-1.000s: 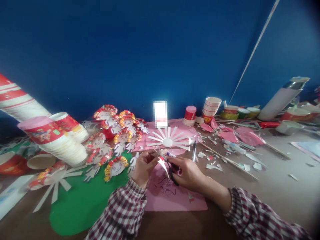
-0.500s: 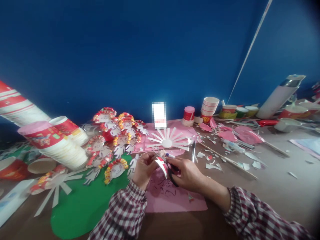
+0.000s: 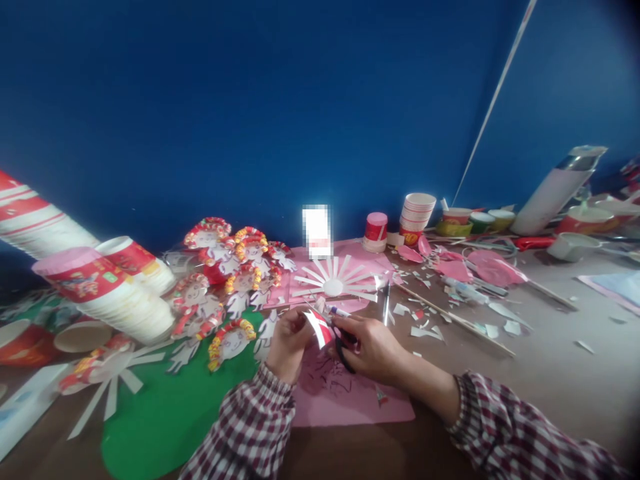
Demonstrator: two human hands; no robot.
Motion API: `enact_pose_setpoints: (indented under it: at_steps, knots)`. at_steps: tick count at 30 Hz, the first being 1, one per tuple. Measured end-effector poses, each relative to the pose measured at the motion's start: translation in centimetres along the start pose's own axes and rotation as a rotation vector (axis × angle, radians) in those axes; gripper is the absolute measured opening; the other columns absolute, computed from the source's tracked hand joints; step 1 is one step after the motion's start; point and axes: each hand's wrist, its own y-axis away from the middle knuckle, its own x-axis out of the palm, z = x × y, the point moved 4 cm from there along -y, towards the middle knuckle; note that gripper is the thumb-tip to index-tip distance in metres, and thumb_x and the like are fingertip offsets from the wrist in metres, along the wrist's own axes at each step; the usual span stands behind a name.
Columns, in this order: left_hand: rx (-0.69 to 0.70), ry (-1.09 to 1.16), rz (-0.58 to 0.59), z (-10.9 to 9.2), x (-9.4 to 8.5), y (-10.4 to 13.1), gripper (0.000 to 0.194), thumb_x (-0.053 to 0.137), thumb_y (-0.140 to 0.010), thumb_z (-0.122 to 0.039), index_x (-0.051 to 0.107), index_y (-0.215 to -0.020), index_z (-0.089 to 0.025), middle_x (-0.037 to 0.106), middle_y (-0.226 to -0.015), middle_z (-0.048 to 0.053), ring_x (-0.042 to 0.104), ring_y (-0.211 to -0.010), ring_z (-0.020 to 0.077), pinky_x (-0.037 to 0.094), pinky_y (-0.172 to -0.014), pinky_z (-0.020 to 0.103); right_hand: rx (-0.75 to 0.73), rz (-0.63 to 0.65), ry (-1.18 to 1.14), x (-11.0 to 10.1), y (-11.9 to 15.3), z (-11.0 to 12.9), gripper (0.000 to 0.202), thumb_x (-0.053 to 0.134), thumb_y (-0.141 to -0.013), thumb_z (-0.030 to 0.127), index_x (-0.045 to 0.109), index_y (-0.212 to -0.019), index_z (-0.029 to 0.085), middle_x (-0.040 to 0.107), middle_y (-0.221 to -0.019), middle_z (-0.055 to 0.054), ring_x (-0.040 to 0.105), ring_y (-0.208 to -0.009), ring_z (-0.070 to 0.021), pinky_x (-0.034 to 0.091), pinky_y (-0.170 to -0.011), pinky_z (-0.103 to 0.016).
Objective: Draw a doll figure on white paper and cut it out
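Pinched in my left hand is a curved red and white piece of paper cup. My right hand grips a pair of scissors with black handles; their blades are mostly hidden behind the paper piece and my fingers. A marker with a dark blue end shows just above my right fingers. Below both hands lies a pink sheet with dark scraps on it. Beyond them, a cup cut into white radiating strips rests on more pink paper.
Paper dolls with red and yellow curled trim lie at left, partly on a green sheet. Tilted stacks of paper cups stand further left. Paper scraps, a wooden stick and pink cutouts are at right. A blue wall closes the back.
The red and white piece has turned in my left hand and shifted slightly left, showing more of its red face. My right hand with the scissors stays almost in place.
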Motion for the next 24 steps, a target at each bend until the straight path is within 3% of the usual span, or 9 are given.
enact_pose_setpoints:
  at_steps: [4,12,20,24]
  knots:
    - [0.01,0.062,0.037,-0.08,0.34,0.08,0.018,0.078,-0.057,-0.02,0.063,-0.067,-0.016,0.064,-0.063,0.0,0.065,-0.07,0.018,0.054,-0.064,0.028,-0.001,0.002,-0.002,-0.2,-0.03,0.21,0.009,0.053,-0.079,0.018,0.058,-0.086,0.019,0.055,-0.069,0.001,0.048,-0.06,-0.0113,0.033,-0.057,-0.021]
    - [-0.053,0.164,-0.041,0.01,0.53,0.4,0.028,0.082,-0.053,-0.025,0.065,-0.072,-0.017,0.067,-0.068,0.001,0.066,-0.072,0.0181,0.056,-0.064,0.028,0.016,-0.004,0.015,-0.49,-0.09,0.37,0.011,0.052,-0.08,0.019,0.06,-0.088,0.02,0.056,-0.071,0.0,0.049,-0.062,-0.0117,0.033,-0.058,-0.021]
    - [0.025,0.157,-0.003,0.59,-0.13,0.04,0.018,0.077,-0.056,-0.015,0.067,-0.07,-0.015,0.069,-0.07,0.002,0.066,-0.074,0.0191,0.054,-0.066,0.028,0.052,0.0,0.04,-0.37,0.0,0.12,0.022,0.053,-0.081,0.024,0.062,-0.101,0.021,0.059,-0.075,0.0,0.052,-0.065,-0.0128,0.034,-0.059,-0.021]
    - [0.014,0.189,-0.002,0.64,0.07,0.02,0.021,0.075,-0.056,-0.01,0.068,-0.075,-0.016,0.069,-0.07,0.0,0.065,-0.066,0.0152,0.053,-0.064,0.026,0.061,0.004,0.053,-0.32,-0.02,-0.01,0.025,0.053,-0.082,0.026,0.061,-0.105,0.021,0.061,-0.078,-0.001,0.054,-0.067,-0.0139,0.035,-0.061,-0.022]
